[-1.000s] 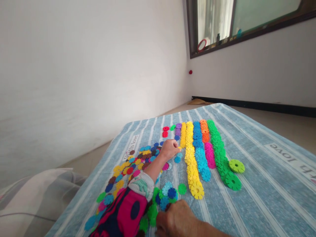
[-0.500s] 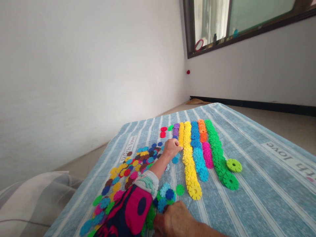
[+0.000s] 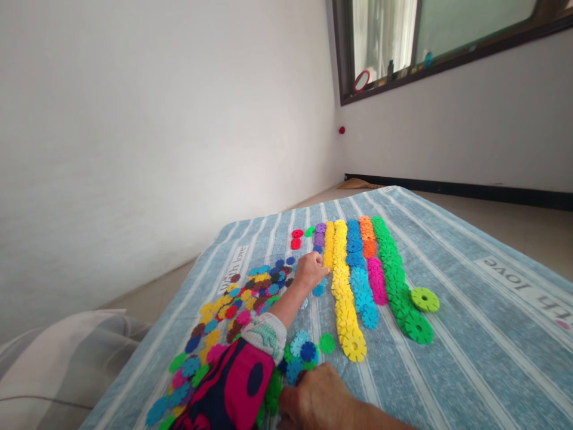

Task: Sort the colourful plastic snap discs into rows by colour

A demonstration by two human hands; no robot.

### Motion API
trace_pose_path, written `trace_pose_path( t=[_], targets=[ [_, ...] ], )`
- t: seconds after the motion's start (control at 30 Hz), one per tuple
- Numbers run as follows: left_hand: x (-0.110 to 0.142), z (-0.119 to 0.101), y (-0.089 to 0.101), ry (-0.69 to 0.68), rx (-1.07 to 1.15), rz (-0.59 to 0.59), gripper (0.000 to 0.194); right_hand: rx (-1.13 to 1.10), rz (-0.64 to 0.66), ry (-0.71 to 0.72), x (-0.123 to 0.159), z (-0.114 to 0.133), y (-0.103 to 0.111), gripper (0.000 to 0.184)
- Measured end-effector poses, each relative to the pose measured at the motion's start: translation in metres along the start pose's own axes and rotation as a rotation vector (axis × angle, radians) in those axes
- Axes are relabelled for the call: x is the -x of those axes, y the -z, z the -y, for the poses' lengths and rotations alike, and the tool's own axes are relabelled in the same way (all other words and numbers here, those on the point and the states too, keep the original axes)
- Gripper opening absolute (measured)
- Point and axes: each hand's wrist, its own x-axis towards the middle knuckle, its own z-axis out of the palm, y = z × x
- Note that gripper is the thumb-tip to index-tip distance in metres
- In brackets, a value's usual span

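Observation:
My left hand (image 3: 310, 270) is bunched against the lower end of a short yellow row (image 3: 329, 245) of plastic snowflake discs; its fingertips hide whatever they may pinch. Its patterned pink and navy sleeve (image 3: 264, 337) lies over loose discs. My right hand (image 3: 313, 397) rests at the bottom of the view on a small heap of blue and green discs (image 3: 298, 352), its fingers hidden. Between the hands lies a loose multicoloured spread of discs (image 3: 242, 304). Long rows of yellow (image 3: 344, 292), blue (image 3: 360, 280), pink (image 3: 377, 280) and green (image 3: 394, 275) discs run beside them.
All the discs lie on a blue striped bedspread (image 3: 447, 334) printed with "With love". Past its far edge are a tiled floor (image 3: 514, 203) and a white wall (image 3: 447, 131) under a window (image 3: 385, 42). A grey-striped pillow (image 3: 58, 364) sits at lower left.
My left forearm and sleeve have shifted right over the loose discs, covering some green ones. My left hand stays at the short yellow row, and the view has tilted slightly.

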Motion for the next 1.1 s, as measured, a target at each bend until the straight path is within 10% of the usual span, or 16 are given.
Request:
trace_pose_path(
  t=[0.27, 0.6, 1.1],
  targets=[
    [-0.002, 0.003, -0.004, 0.009, -0.027, 0.014, 0.018, 0.097, 0.218, -0.052, 0.0, 0.007, 0.021, 0.011],
    [0.0, 0.001, -0.001, 0.002, -0.025, 0.005, 0.011, 0.083, 0.141, -0.041, 0.001, 0.003, 0.012, 0.012],
    [0.043, 0.051, 0.085, -0.036, -0.143, 0.121, 0.005, 0.071, 0.217, -0.078, 0.007, 0.011, 0.028, 0.014]
  ],
)
